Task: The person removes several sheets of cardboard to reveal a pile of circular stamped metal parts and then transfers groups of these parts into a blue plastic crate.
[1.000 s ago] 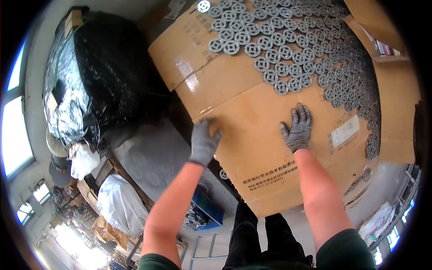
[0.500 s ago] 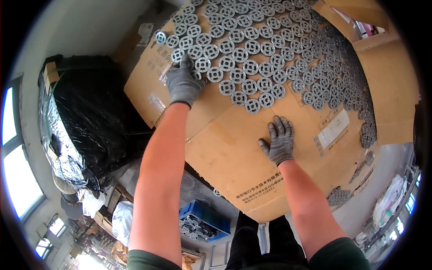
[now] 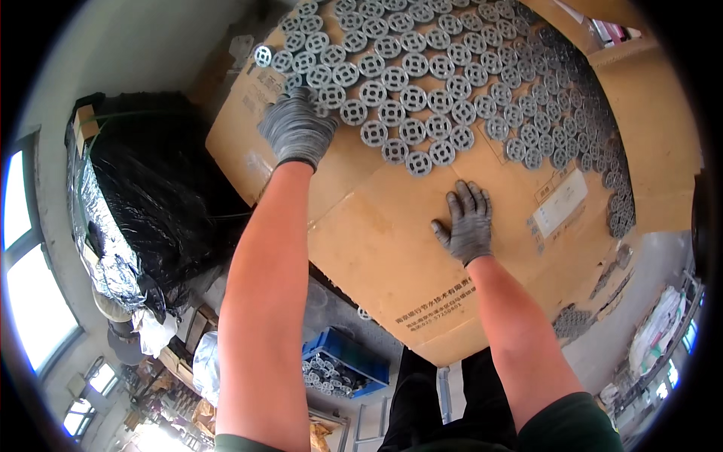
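Observation:
Many round, grey metal discs (image 3: 413, 99) with slotted openings lie close together on a large sheet of brown cardboard (image 3: 376, 226). My left hand (image 3: 299, 128), in a grey glove, reaches to the left edge of the spread. Its fingers are bent in among the discs, and the back of the glove hides most of the grip. One disc (image 3: 293, 80) shows at the fingertips, another partly beside the thumb. My right hand (image 3: 468, 226), also gloved, rests flat on bare cardboard below the discs, fingers spread and holding nothing.
A bulky stack under black plastic wrap (image 3: 162, 196) stands to the left. Below the cardboard sits a blue crate (image 3: 350, 358) with more metal pieces. An open cardboard box (image 3: 648, 143) borders the right side. A torn patch (image 3: 614, 271) marks the cardboard's lower right.
My left hand has turned slightly and its fingers curl more over the discs at the left edge. My right hand stays flat on the cardboard. The whole view has shifted a little.

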Demonstrator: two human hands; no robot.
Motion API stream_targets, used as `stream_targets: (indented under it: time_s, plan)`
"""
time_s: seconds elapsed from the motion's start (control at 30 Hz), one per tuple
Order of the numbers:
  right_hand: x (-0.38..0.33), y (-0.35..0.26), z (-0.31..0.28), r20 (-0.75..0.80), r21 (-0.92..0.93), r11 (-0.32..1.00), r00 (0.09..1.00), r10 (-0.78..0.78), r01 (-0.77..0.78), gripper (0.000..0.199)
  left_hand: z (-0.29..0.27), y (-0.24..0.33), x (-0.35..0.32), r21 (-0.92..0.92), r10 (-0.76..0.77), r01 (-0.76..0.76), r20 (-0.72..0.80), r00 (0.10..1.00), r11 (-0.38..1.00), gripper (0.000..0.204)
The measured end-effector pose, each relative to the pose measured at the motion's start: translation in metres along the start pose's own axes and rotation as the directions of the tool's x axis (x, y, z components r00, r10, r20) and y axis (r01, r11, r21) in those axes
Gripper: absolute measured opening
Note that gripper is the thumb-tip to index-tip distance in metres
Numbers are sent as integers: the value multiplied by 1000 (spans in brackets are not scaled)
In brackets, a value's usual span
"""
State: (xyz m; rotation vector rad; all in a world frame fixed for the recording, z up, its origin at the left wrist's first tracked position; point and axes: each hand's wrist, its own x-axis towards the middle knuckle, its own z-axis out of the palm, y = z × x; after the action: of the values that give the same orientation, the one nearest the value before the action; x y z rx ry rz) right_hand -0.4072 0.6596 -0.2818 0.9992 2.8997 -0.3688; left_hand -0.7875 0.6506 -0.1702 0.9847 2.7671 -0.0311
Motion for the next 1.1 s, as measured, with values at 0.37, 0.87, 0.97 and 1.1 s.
stream_targets:
  time_s: [0.37, 0.87, 0.97, 1.1]
  plan:
    - [-1, -3, 2, -39, 28, 999, 999, -37, 38, 72, 78, 12, -67, -209, -296, 258, -178, 938, 943, 78]
    - [-3, -1, 0, -75, 3, 999, 996, -48, 48, 69, 103, -8, -18, -245, -165, 98, -269, 949, 964, 50]
    - [-4, -2, 4, -80, 7, 999, 996, -39, 40, 69, 108, -15, -21, -205, -63, -22, -397, 916, 979, 44]
    - [-3, -1, 5, -97, 12, 999, 995, -40, 41, 69, 85, -10, -16, -287, -122, 50, -241, 963, 957, 46]
